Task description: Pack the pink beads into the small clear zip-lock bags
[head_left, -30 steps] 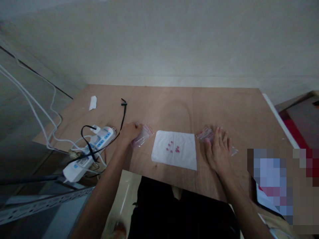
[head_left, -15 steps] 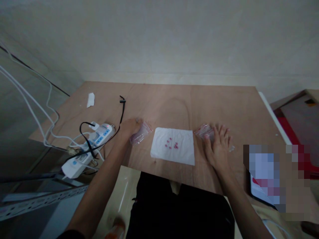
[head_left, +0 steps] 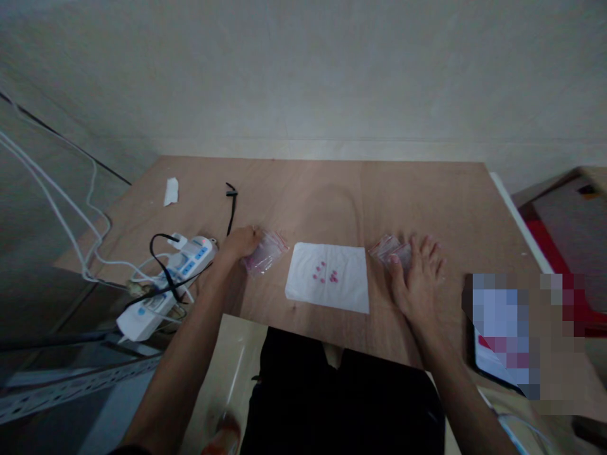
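My left hand (head_left: 243,241) has its fingers curled together at the left edge of a small clear zip bag (head_left: 265,256), which shows pinkish contents. Part of that bag's edge is hidden behind the fingers. On the other side, my right hand (head_left: 421,272) lies with fingers spread over a second clear zip bag (head_left: 389,248), covering much of it. Between the two bags is a white sheet (head_left: 351,297), flat on the wooden table (head_left: 417,196). Several small pink-red pieces (head_left: 334,276) sit near the middle of the sheet, in two loose groups.
At the left, a white power strip (head_left: 190,256) carries plugs and tangled cables. A black strap (head_left: 231,212) and a white paper scrap (head_left: 171,191) lie farther back. A phone-like device (head_left: 497,363), partly blurred out, is at the right edge. The wall rises behind the table.
My left hand has shifted slightly left, uncovering more of its bag. My right hand stays on the other bag, its fingers a little more spread. The sheet and pink-red pieces have not moved.
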{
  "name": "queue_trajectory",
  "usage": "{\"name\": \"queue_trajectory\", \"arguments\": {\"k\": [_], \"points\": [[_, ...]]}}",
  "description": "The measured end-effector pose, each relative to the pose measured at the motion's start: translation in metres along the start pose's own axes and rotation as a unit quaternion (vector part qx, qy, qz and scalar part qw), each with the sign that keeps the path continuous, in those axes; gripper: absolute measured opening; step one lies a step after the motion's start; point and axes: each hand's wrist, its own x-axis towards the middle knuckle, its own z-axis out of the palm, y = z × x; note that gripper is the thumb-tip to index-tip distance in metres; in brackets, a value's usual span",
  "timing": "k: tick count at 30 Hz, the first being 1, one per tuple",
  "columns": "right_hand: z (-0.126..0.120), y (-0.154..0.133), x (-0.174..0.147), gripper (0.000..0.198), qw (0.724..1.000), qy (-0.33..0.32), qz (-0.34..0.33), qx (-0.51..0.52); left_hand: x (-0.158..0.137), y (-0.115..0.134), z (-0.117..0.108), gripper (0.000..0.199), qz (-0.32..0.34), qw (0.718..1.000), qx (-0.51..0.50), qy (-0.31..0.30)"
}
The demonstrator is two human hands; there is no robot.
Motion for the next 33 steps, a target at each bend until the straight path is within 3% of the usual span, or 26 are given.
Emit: {"name": "queue_trajectory", "arguments": {"k": [5,7,10,13,17,20,22,24,28,33], "points": [[-0.023,-0.033,-0.01,0.051,0.995,0.07,-0.04,0.052,-0.046,-0.017,-0.032,0.034,-0.005,0.997,-0.053,0.062],[-0.034,-0.063,-0.014,0.036,0.986,0.082,-0.07,0.128,-0.073,-0.015,-0.042,0.03,0.015,0.984,-0.144,0.107],[-0.048,-0.112,-0.018,0.021,0.957,0.027,-0.116,0.264,-0.111,0.001,-0.044,0.028,0.098,0.922,-0.354,0.123],[-0.053,-0.147,-0.019,0.019,0.926,-0.043,-0.134,0.351,-0.138,0.027,-0.036,0.024,0.139,0.864,-0.479,0.062],[-0.053,-0.156,-0.023,0.018,0.899,-0.103,-0.161,0.394,-0.157,0.054,-0.024,0.016,0.165,0.806,-0.569,0.015],[-0.057,-0.147,-0.027,0.017,0.898,-0.132,-0.144,0.394,-0.163,0.064,-0.017,0.016,0.19,0.79,-0.582,0.006],[-0.062,-0.142,-0.027,0.015,0.902,-0.156,-0.128,0.381,-0.166,0.069,-0.014,0.018,0.214,0.8,-0.56,0.002],[-0.067,-0.137,-0.026,0.017,0.899,-0.2,-0.132,0.367,-0.167,0.072,-0.012,0.023,0.226,0.829,-0.512,0.002],[-0.071,-0.125,-0.024,0.045,0.9,-0.264,-0.192,0.288,-0.169,0.078,-0.009,0.028,0.243,0.878,-0.412,-0.016],[-0.073,-0.103,-0.028,0.046,0.962,-0.114,-0.224,0.106,-0.175,0.083,-0.002,0.019,0.202,0.928,-0.312,0.016]]}}
